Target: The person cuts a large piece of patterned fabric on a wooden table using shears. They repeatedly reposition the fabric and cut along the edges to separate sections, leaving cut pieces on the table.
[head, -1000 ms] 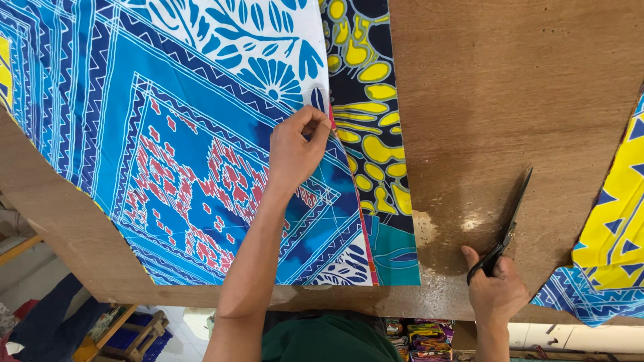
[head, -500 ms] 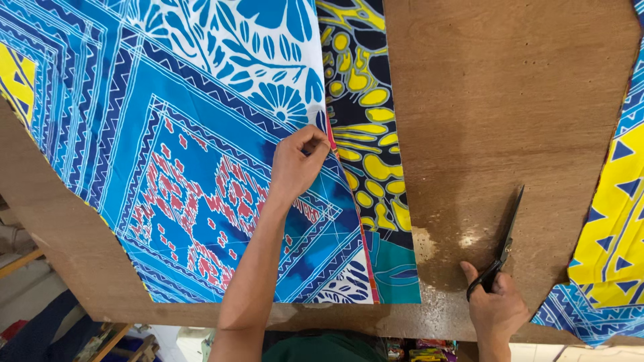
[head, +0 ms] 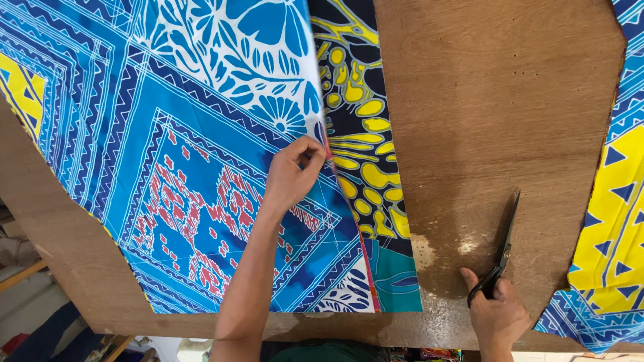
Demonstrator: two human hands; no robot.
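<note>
Nearest the body, the right hand rests on the brown wooden tabletop with its fingers curled through the loops of a pair of black scissors. The blades lie pressed together and flat on the wood, pointing away from the hand toward the far edge. Just to the right of this hand lies a yellow and blue patterned cloth, its edge close to the scissor tips but apart from them.

Farther out and to the left, the left hand reaches over a large blue patterned fabric with red motifs. Its thumb and fingertips are pinched together on the right edge of that fabric, lifting it slightly. Directly right of this hand, partly under the blue edge, a dark fabric with yellow shapes lies flat, ending in a teal band toward the body. Beyond the left hand, the blue fabric carries white floral print.
</note>
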